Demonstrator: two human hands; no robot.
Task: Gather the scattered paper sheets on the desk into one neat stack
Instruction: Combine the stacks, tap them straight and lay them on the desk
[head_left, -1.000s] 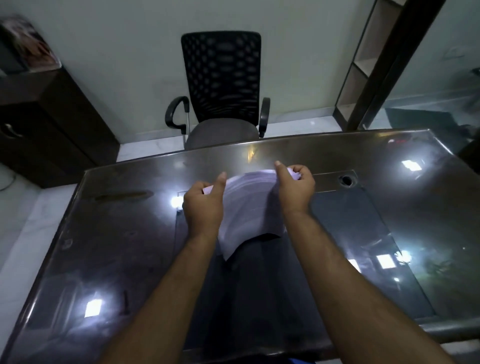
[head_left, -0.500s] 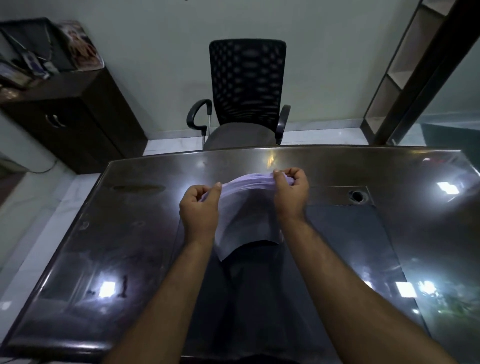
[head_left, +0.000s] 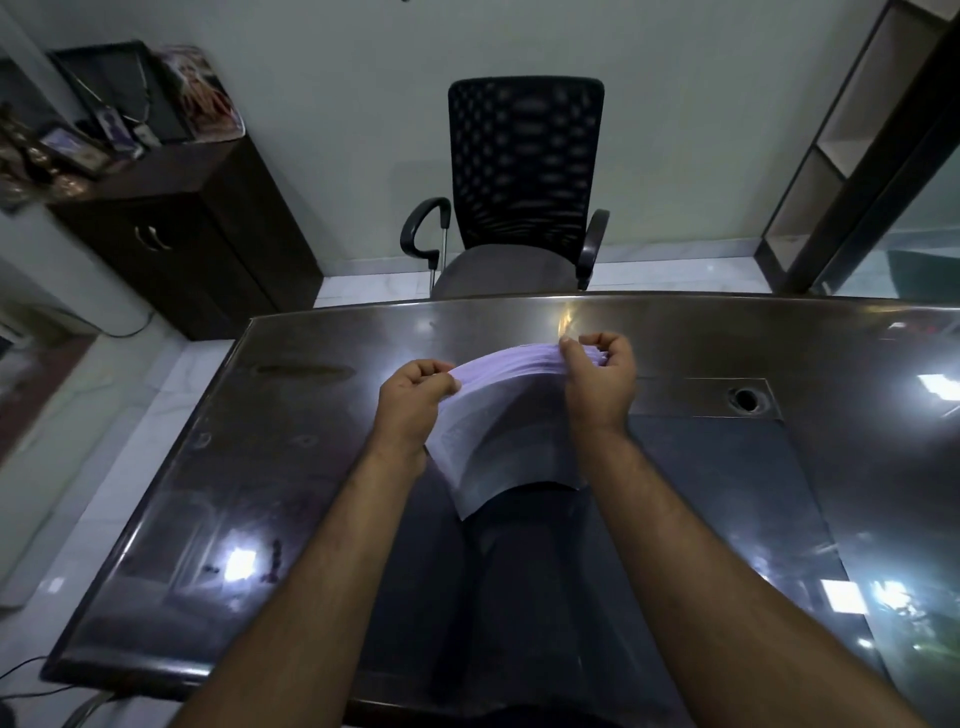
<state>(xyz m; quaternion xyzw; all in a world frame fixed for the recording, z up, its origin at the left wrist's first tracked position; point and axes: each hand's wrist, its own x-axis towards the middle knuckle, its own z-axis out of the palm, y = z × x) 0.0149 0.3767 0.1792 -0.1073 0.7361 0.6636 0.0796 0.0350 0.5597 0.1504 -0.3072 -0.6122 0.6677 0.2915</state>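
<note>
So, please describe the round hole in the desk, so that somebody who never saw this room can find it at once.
Begin at the dark glossy desk in front of the black mesh office chair. Go right of the right hand, which grips the paper stack. The cable hole lies there: a small dark circle in a rectangular inset panel, the only opening in the desk.

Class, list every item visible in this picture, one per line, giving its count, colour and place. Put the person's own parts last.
paper sheets: one bundle, white, held bowed above the desk's middle
desk: one, dark and glossy, fills the foreground
cable hole: one, round, desk's right side
office chair: one, black mesh back, grey seat, beyond the desk
cabinet: one, dark brown, far left by the wall
framed pictures: several, atop the cabinet
shelf unit: one, pale with dark frame, far right
left hand: grips the bundle's left edge
right hand: grips its right edge
</note>
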